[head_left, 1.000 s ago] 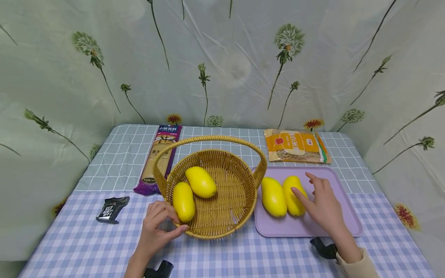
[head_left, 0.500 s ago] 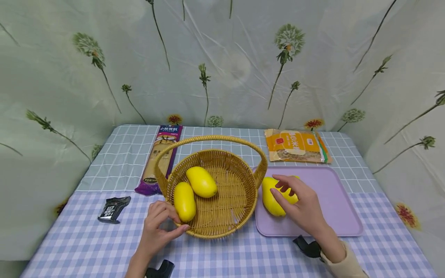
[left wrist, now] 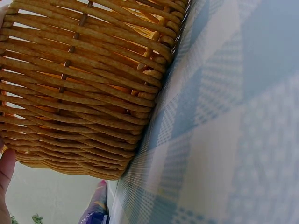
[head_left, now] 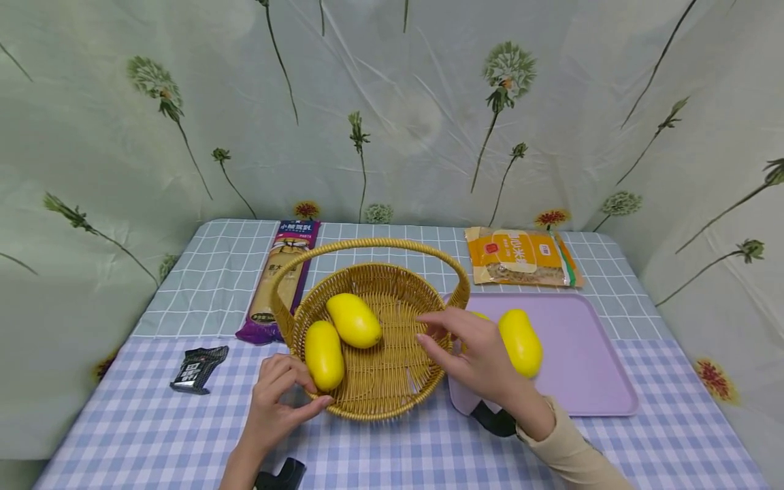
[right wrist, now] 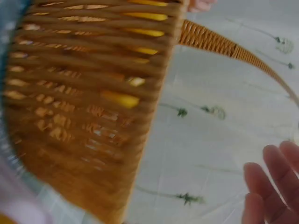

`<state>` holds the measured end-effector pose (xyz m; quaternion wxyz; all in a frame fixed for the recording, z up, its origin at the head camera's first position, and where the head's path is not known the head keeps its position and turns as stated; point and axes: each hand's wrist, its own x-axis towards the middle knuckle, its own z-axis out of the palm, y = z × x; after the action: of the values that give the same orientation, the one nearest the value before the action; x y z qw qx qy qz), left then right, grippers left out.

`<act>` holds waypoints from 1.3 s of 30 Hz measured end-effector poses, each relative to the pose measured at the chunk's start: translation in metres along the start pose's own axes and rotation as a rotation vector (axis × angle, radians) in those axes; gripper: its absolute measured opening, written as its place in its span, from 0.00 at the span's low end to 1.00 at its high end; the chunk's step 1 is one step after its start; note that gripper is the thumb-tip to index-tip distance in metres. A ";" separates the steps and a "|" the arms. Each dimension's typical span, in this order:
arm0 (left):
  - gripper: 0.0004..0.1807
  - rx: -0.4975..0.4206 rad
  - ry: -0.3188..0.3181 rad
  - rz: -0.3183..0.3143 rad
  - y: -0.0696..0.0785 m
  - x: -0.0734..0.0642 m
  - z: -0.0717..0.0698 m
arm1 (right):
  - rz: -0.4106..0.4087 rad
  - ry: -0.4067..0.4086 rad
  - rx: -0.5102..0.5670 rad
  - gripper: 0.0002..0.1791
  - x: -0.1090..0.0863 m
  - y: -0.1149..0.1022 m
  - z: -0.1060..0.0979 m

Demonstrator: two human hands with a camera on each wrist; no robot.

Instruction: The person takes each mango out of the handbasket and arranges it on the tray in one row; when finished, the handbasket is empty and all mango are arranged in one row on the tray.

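Observation:
My left hand (head_left: 278, 401) pinches the front left rim of a woven wicker basket (head_left: 392, 354) with a tall arched handle. Two yellow mangoes lie inside at the left: one mango (head_left: 324, 355) near my left fingers, the other mango (head_left: 354, 320) farther back. Over the right rim hovers my right hand (head_left: 474, 350), thumb and fingers apart and nothing between them. In the right wrist view its loosely bent fingers (right wrist: 275, 177) show apart from the basket wall (right wrist: 93, 84). On the lilac tray (head_left: 582, 367) lies a mango (head_left: 520, 344); a second mango (head_left: 480, 316) is mostly hidden behind my right hand.
A long pasta packet (head_left: 284, 272) lies behind the basket's left side. An orange food packet (head_left: 523, 257) lies behind the tray. A small black wrapped packet (head_left: 197, 370) sits at the left on the checked tablecloth (head_left: 398, 456). The handle arches above the basket.
My right hand has moved left from above the tray to the basket's right rim, holding nothing. Both tray mangoes have stayed put. My left hand keeps its hold on the basket.

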<state>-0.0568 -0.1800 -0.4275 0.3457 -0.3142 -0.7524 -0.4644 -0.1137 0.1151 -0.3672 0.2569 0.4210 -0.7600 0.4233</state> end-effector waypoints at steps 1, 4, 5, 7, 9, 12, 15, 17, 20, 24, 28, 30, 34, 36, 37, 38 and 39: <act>0.18 0.000 0.000 0.002 0.000 0.000 0.000 | 0.013 -0.020 -0.002 0.13 0.003 -0.001 0.002; 0.18 0.000 0.001 0.004 0.000 0.000 0.000 | 0.077 -0.094 -0.033 0.11 0.014 -0.004 0.007; 0.18 0.000 0.000 0.005 0.000 0.000 0.000 | 0.097 -0.117 -0.050 0.10 0.017 -0.005 0.009; 0.18 -0.001 0.000 0.004 0.000 0.000 0.000 | 0.128 -0.161 -0.081 0.09 0.024 -0.007 0.012; 0.18 -0.001 0.000 -0.001 0.000 0.000 0.000 | 0.159 -0.208 -0.123 0.09 0.031 -0.008 0.015; 0.18 0.002 -0.001 -0.003 -0.001 -0.001 -0.001 | 0.208 -0.286 -0.170 0.11 0.043 -0.011 0.018; 0.18 0.004 -0.003 -0.006 0.000 -0.001 -0.001 | 0.279 -0.383 -0.207 0.14 0.053 -0.013 0.021; 0.18 0.003 -0.004 -0.010 0.000 -0.001 -0.001 | 0.319 -0.441 -0.214 0.16 0.059 -0.012 0.024; 0.18 0.003 -0.006 -0.018 0.000 -0.001 -0.001 | 0.359 -0.516 -0.224 0.17 0.065 -0.008 0.031; 0.18 0.006 -0.006 -0.020 0.001 -0.001 0.000 | 0.387 -0.603 -0.221 0.19 0.072 -0.001 0.041; 0.18 0.008 -0.004 -0.017 0.001 -0.001 0.000 | 0.414 -0.679 -0.177 0.20 0.080 0.011 0.051; 0.18 0.007 -0.002 -0.014 0.000 -0.001 0.000 | 0.423 -0.703 -0.157 0.21 0.082 0.019 0.057; 0.18 0.003 0.000 -0.008 0.000 -0.001 0.000 | 0.458 -0.739 -0.157 0.23 0.084 0.030 0.065; 0.18 0.002 0.002 -0.007 0.000 -0.001 0.000 | 0.484 -0.766 -0.161 0.24 0.085 0.034 0.069; 0.18 0.001 0.002 -0.007 0.000 -0.001 0.000 | 0.495 -0.780 -0.161 0.25 0.085 0.035 0.071; 0.18 0.001 0.002 -0.008 0.000 -0.001 0.000 | 0.502 -0.795 -0.169 0.26 0.085 0.036 0.073; 0.18 0.001 0.001 -0.009 0.000 -0.001 0.000 | 0.513 -0.811 -0.173 0.27 0.084 0.037 0.075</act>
<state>-0.0561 -0.1798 -0.4286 0.3441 -0.3101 -0.7539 -0.4658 -0.1911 0.0253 -0.3581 -0.1383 0.3283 -0.9105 0.2100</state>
